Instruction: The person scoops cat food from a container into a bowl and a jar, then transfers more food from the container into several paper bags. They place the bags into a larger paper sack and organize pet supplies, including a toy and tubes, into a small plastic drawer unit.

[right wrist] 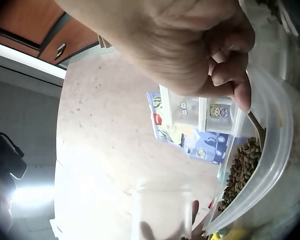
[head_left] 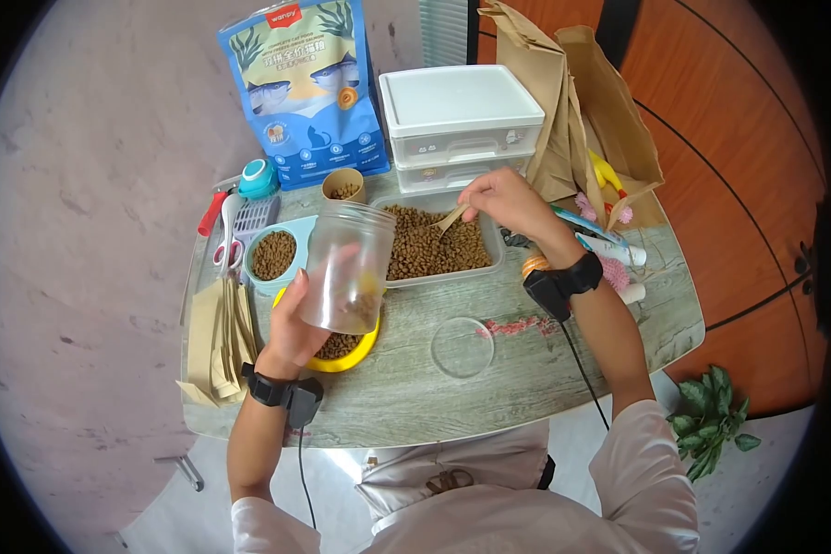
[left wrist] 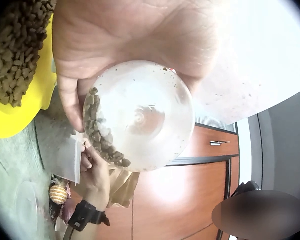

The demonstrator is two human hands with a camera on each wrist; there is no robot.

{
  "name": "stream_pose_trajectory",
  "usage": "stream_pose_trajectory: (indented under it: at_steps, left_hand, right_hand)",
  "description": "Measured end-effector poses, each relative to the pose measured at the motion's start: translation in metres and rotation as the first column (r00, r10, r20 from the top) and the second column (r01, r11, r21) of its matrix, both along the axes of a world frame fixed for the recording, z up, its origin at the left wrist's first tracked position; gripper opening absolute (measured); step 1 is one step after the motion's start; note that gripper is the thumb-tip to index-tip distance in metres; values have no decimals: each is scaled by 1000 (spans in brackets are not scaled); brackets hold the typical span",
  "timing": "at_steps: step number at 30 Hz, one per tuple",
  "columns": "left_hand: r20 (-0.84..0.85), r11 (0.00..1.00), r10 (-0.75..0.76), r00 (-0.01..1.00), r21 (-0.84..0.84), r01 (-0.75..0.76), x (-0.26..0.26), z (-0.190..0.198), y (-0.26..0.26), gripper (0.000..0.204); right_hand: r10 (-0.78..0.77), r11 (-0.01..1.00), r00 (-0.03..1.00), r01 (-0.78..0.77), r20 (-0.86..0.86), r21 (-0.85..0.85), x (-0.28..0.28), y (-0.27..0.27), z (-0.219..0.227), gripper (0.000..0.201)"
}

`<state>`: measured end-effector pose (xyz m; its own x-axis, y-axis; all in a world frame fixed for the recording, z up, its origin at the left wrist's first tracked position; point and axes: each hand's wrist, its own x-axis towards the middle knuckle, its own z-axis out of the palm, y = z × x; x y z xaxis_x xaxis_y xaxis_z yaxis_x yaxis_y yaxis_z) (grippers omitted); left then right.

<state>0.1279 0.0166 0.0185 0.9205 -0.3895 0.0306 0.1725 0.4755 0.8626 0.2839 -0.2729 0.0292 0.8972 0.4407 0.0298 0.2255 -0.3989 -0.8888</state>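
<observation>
My left hand [head_left: 292,325] grips a clear plastic jar [head_left: 343,272], tilted and without a lid, beside the tub. Through its base in the left wrist view, a little brown kibble [left wrist: 102,137] lies along one side. The thumb and fingers of my right hand [head_left: 512,205] pinch the handle of a wooden spoon [head_left: 453,217]. Its head is down in the kibble [head_left: 425,247] that fills a clear plastic tub [head_left: 500,251]. In the right wrist view the spoon handle [right wrist: 257,125] slants down inside the tub wall, its bowl hidden.
Left of the tub stand a light-blue bowl [head_left: 303,231], a yellow bowl [head_left: 371,347] and a paper cup [head_left: 343,175], all with kibble. Behind are a cat food bag [head_left: 309,102] and white drawers [head_left: 462,102]. Paper bags [head_left: 222,337], a round clear lid [head_left: 463,373] and toys [head_left: 614,272] lie around.
</observation>
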Motion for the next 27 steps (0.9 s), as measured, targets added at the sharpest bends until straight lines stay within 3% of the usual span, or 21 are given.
stream_pose_trajectory:
  at_steps: [3, 9, 14, 27]
  left_hand:
    - [18, 996, 90, 996, 16, -90, -1, 1, 1, 75]
    - [23, 985, 170, 985, 7, -170, -1, 2, 0, 76]
    - [59, 998, 65, 996, 12, -66, 0, 1, 3, 81]
    - [-37, 996, 7, 999, 90, -4, -4, 1, 3, 82]
  right_hand:
    - [-39, 998, 997, 36, -61, -54, -4, 0, 12, 22]
    - [-35, 999, 993, 39, -111, 36, 0, -5, 11, 22]
    - [-62, 986, 972, 95, -228, 137, 0, -5, 12, 20]
    - [-55, 920, 967, 145, -248, 365, -6, -6, 23, 22]
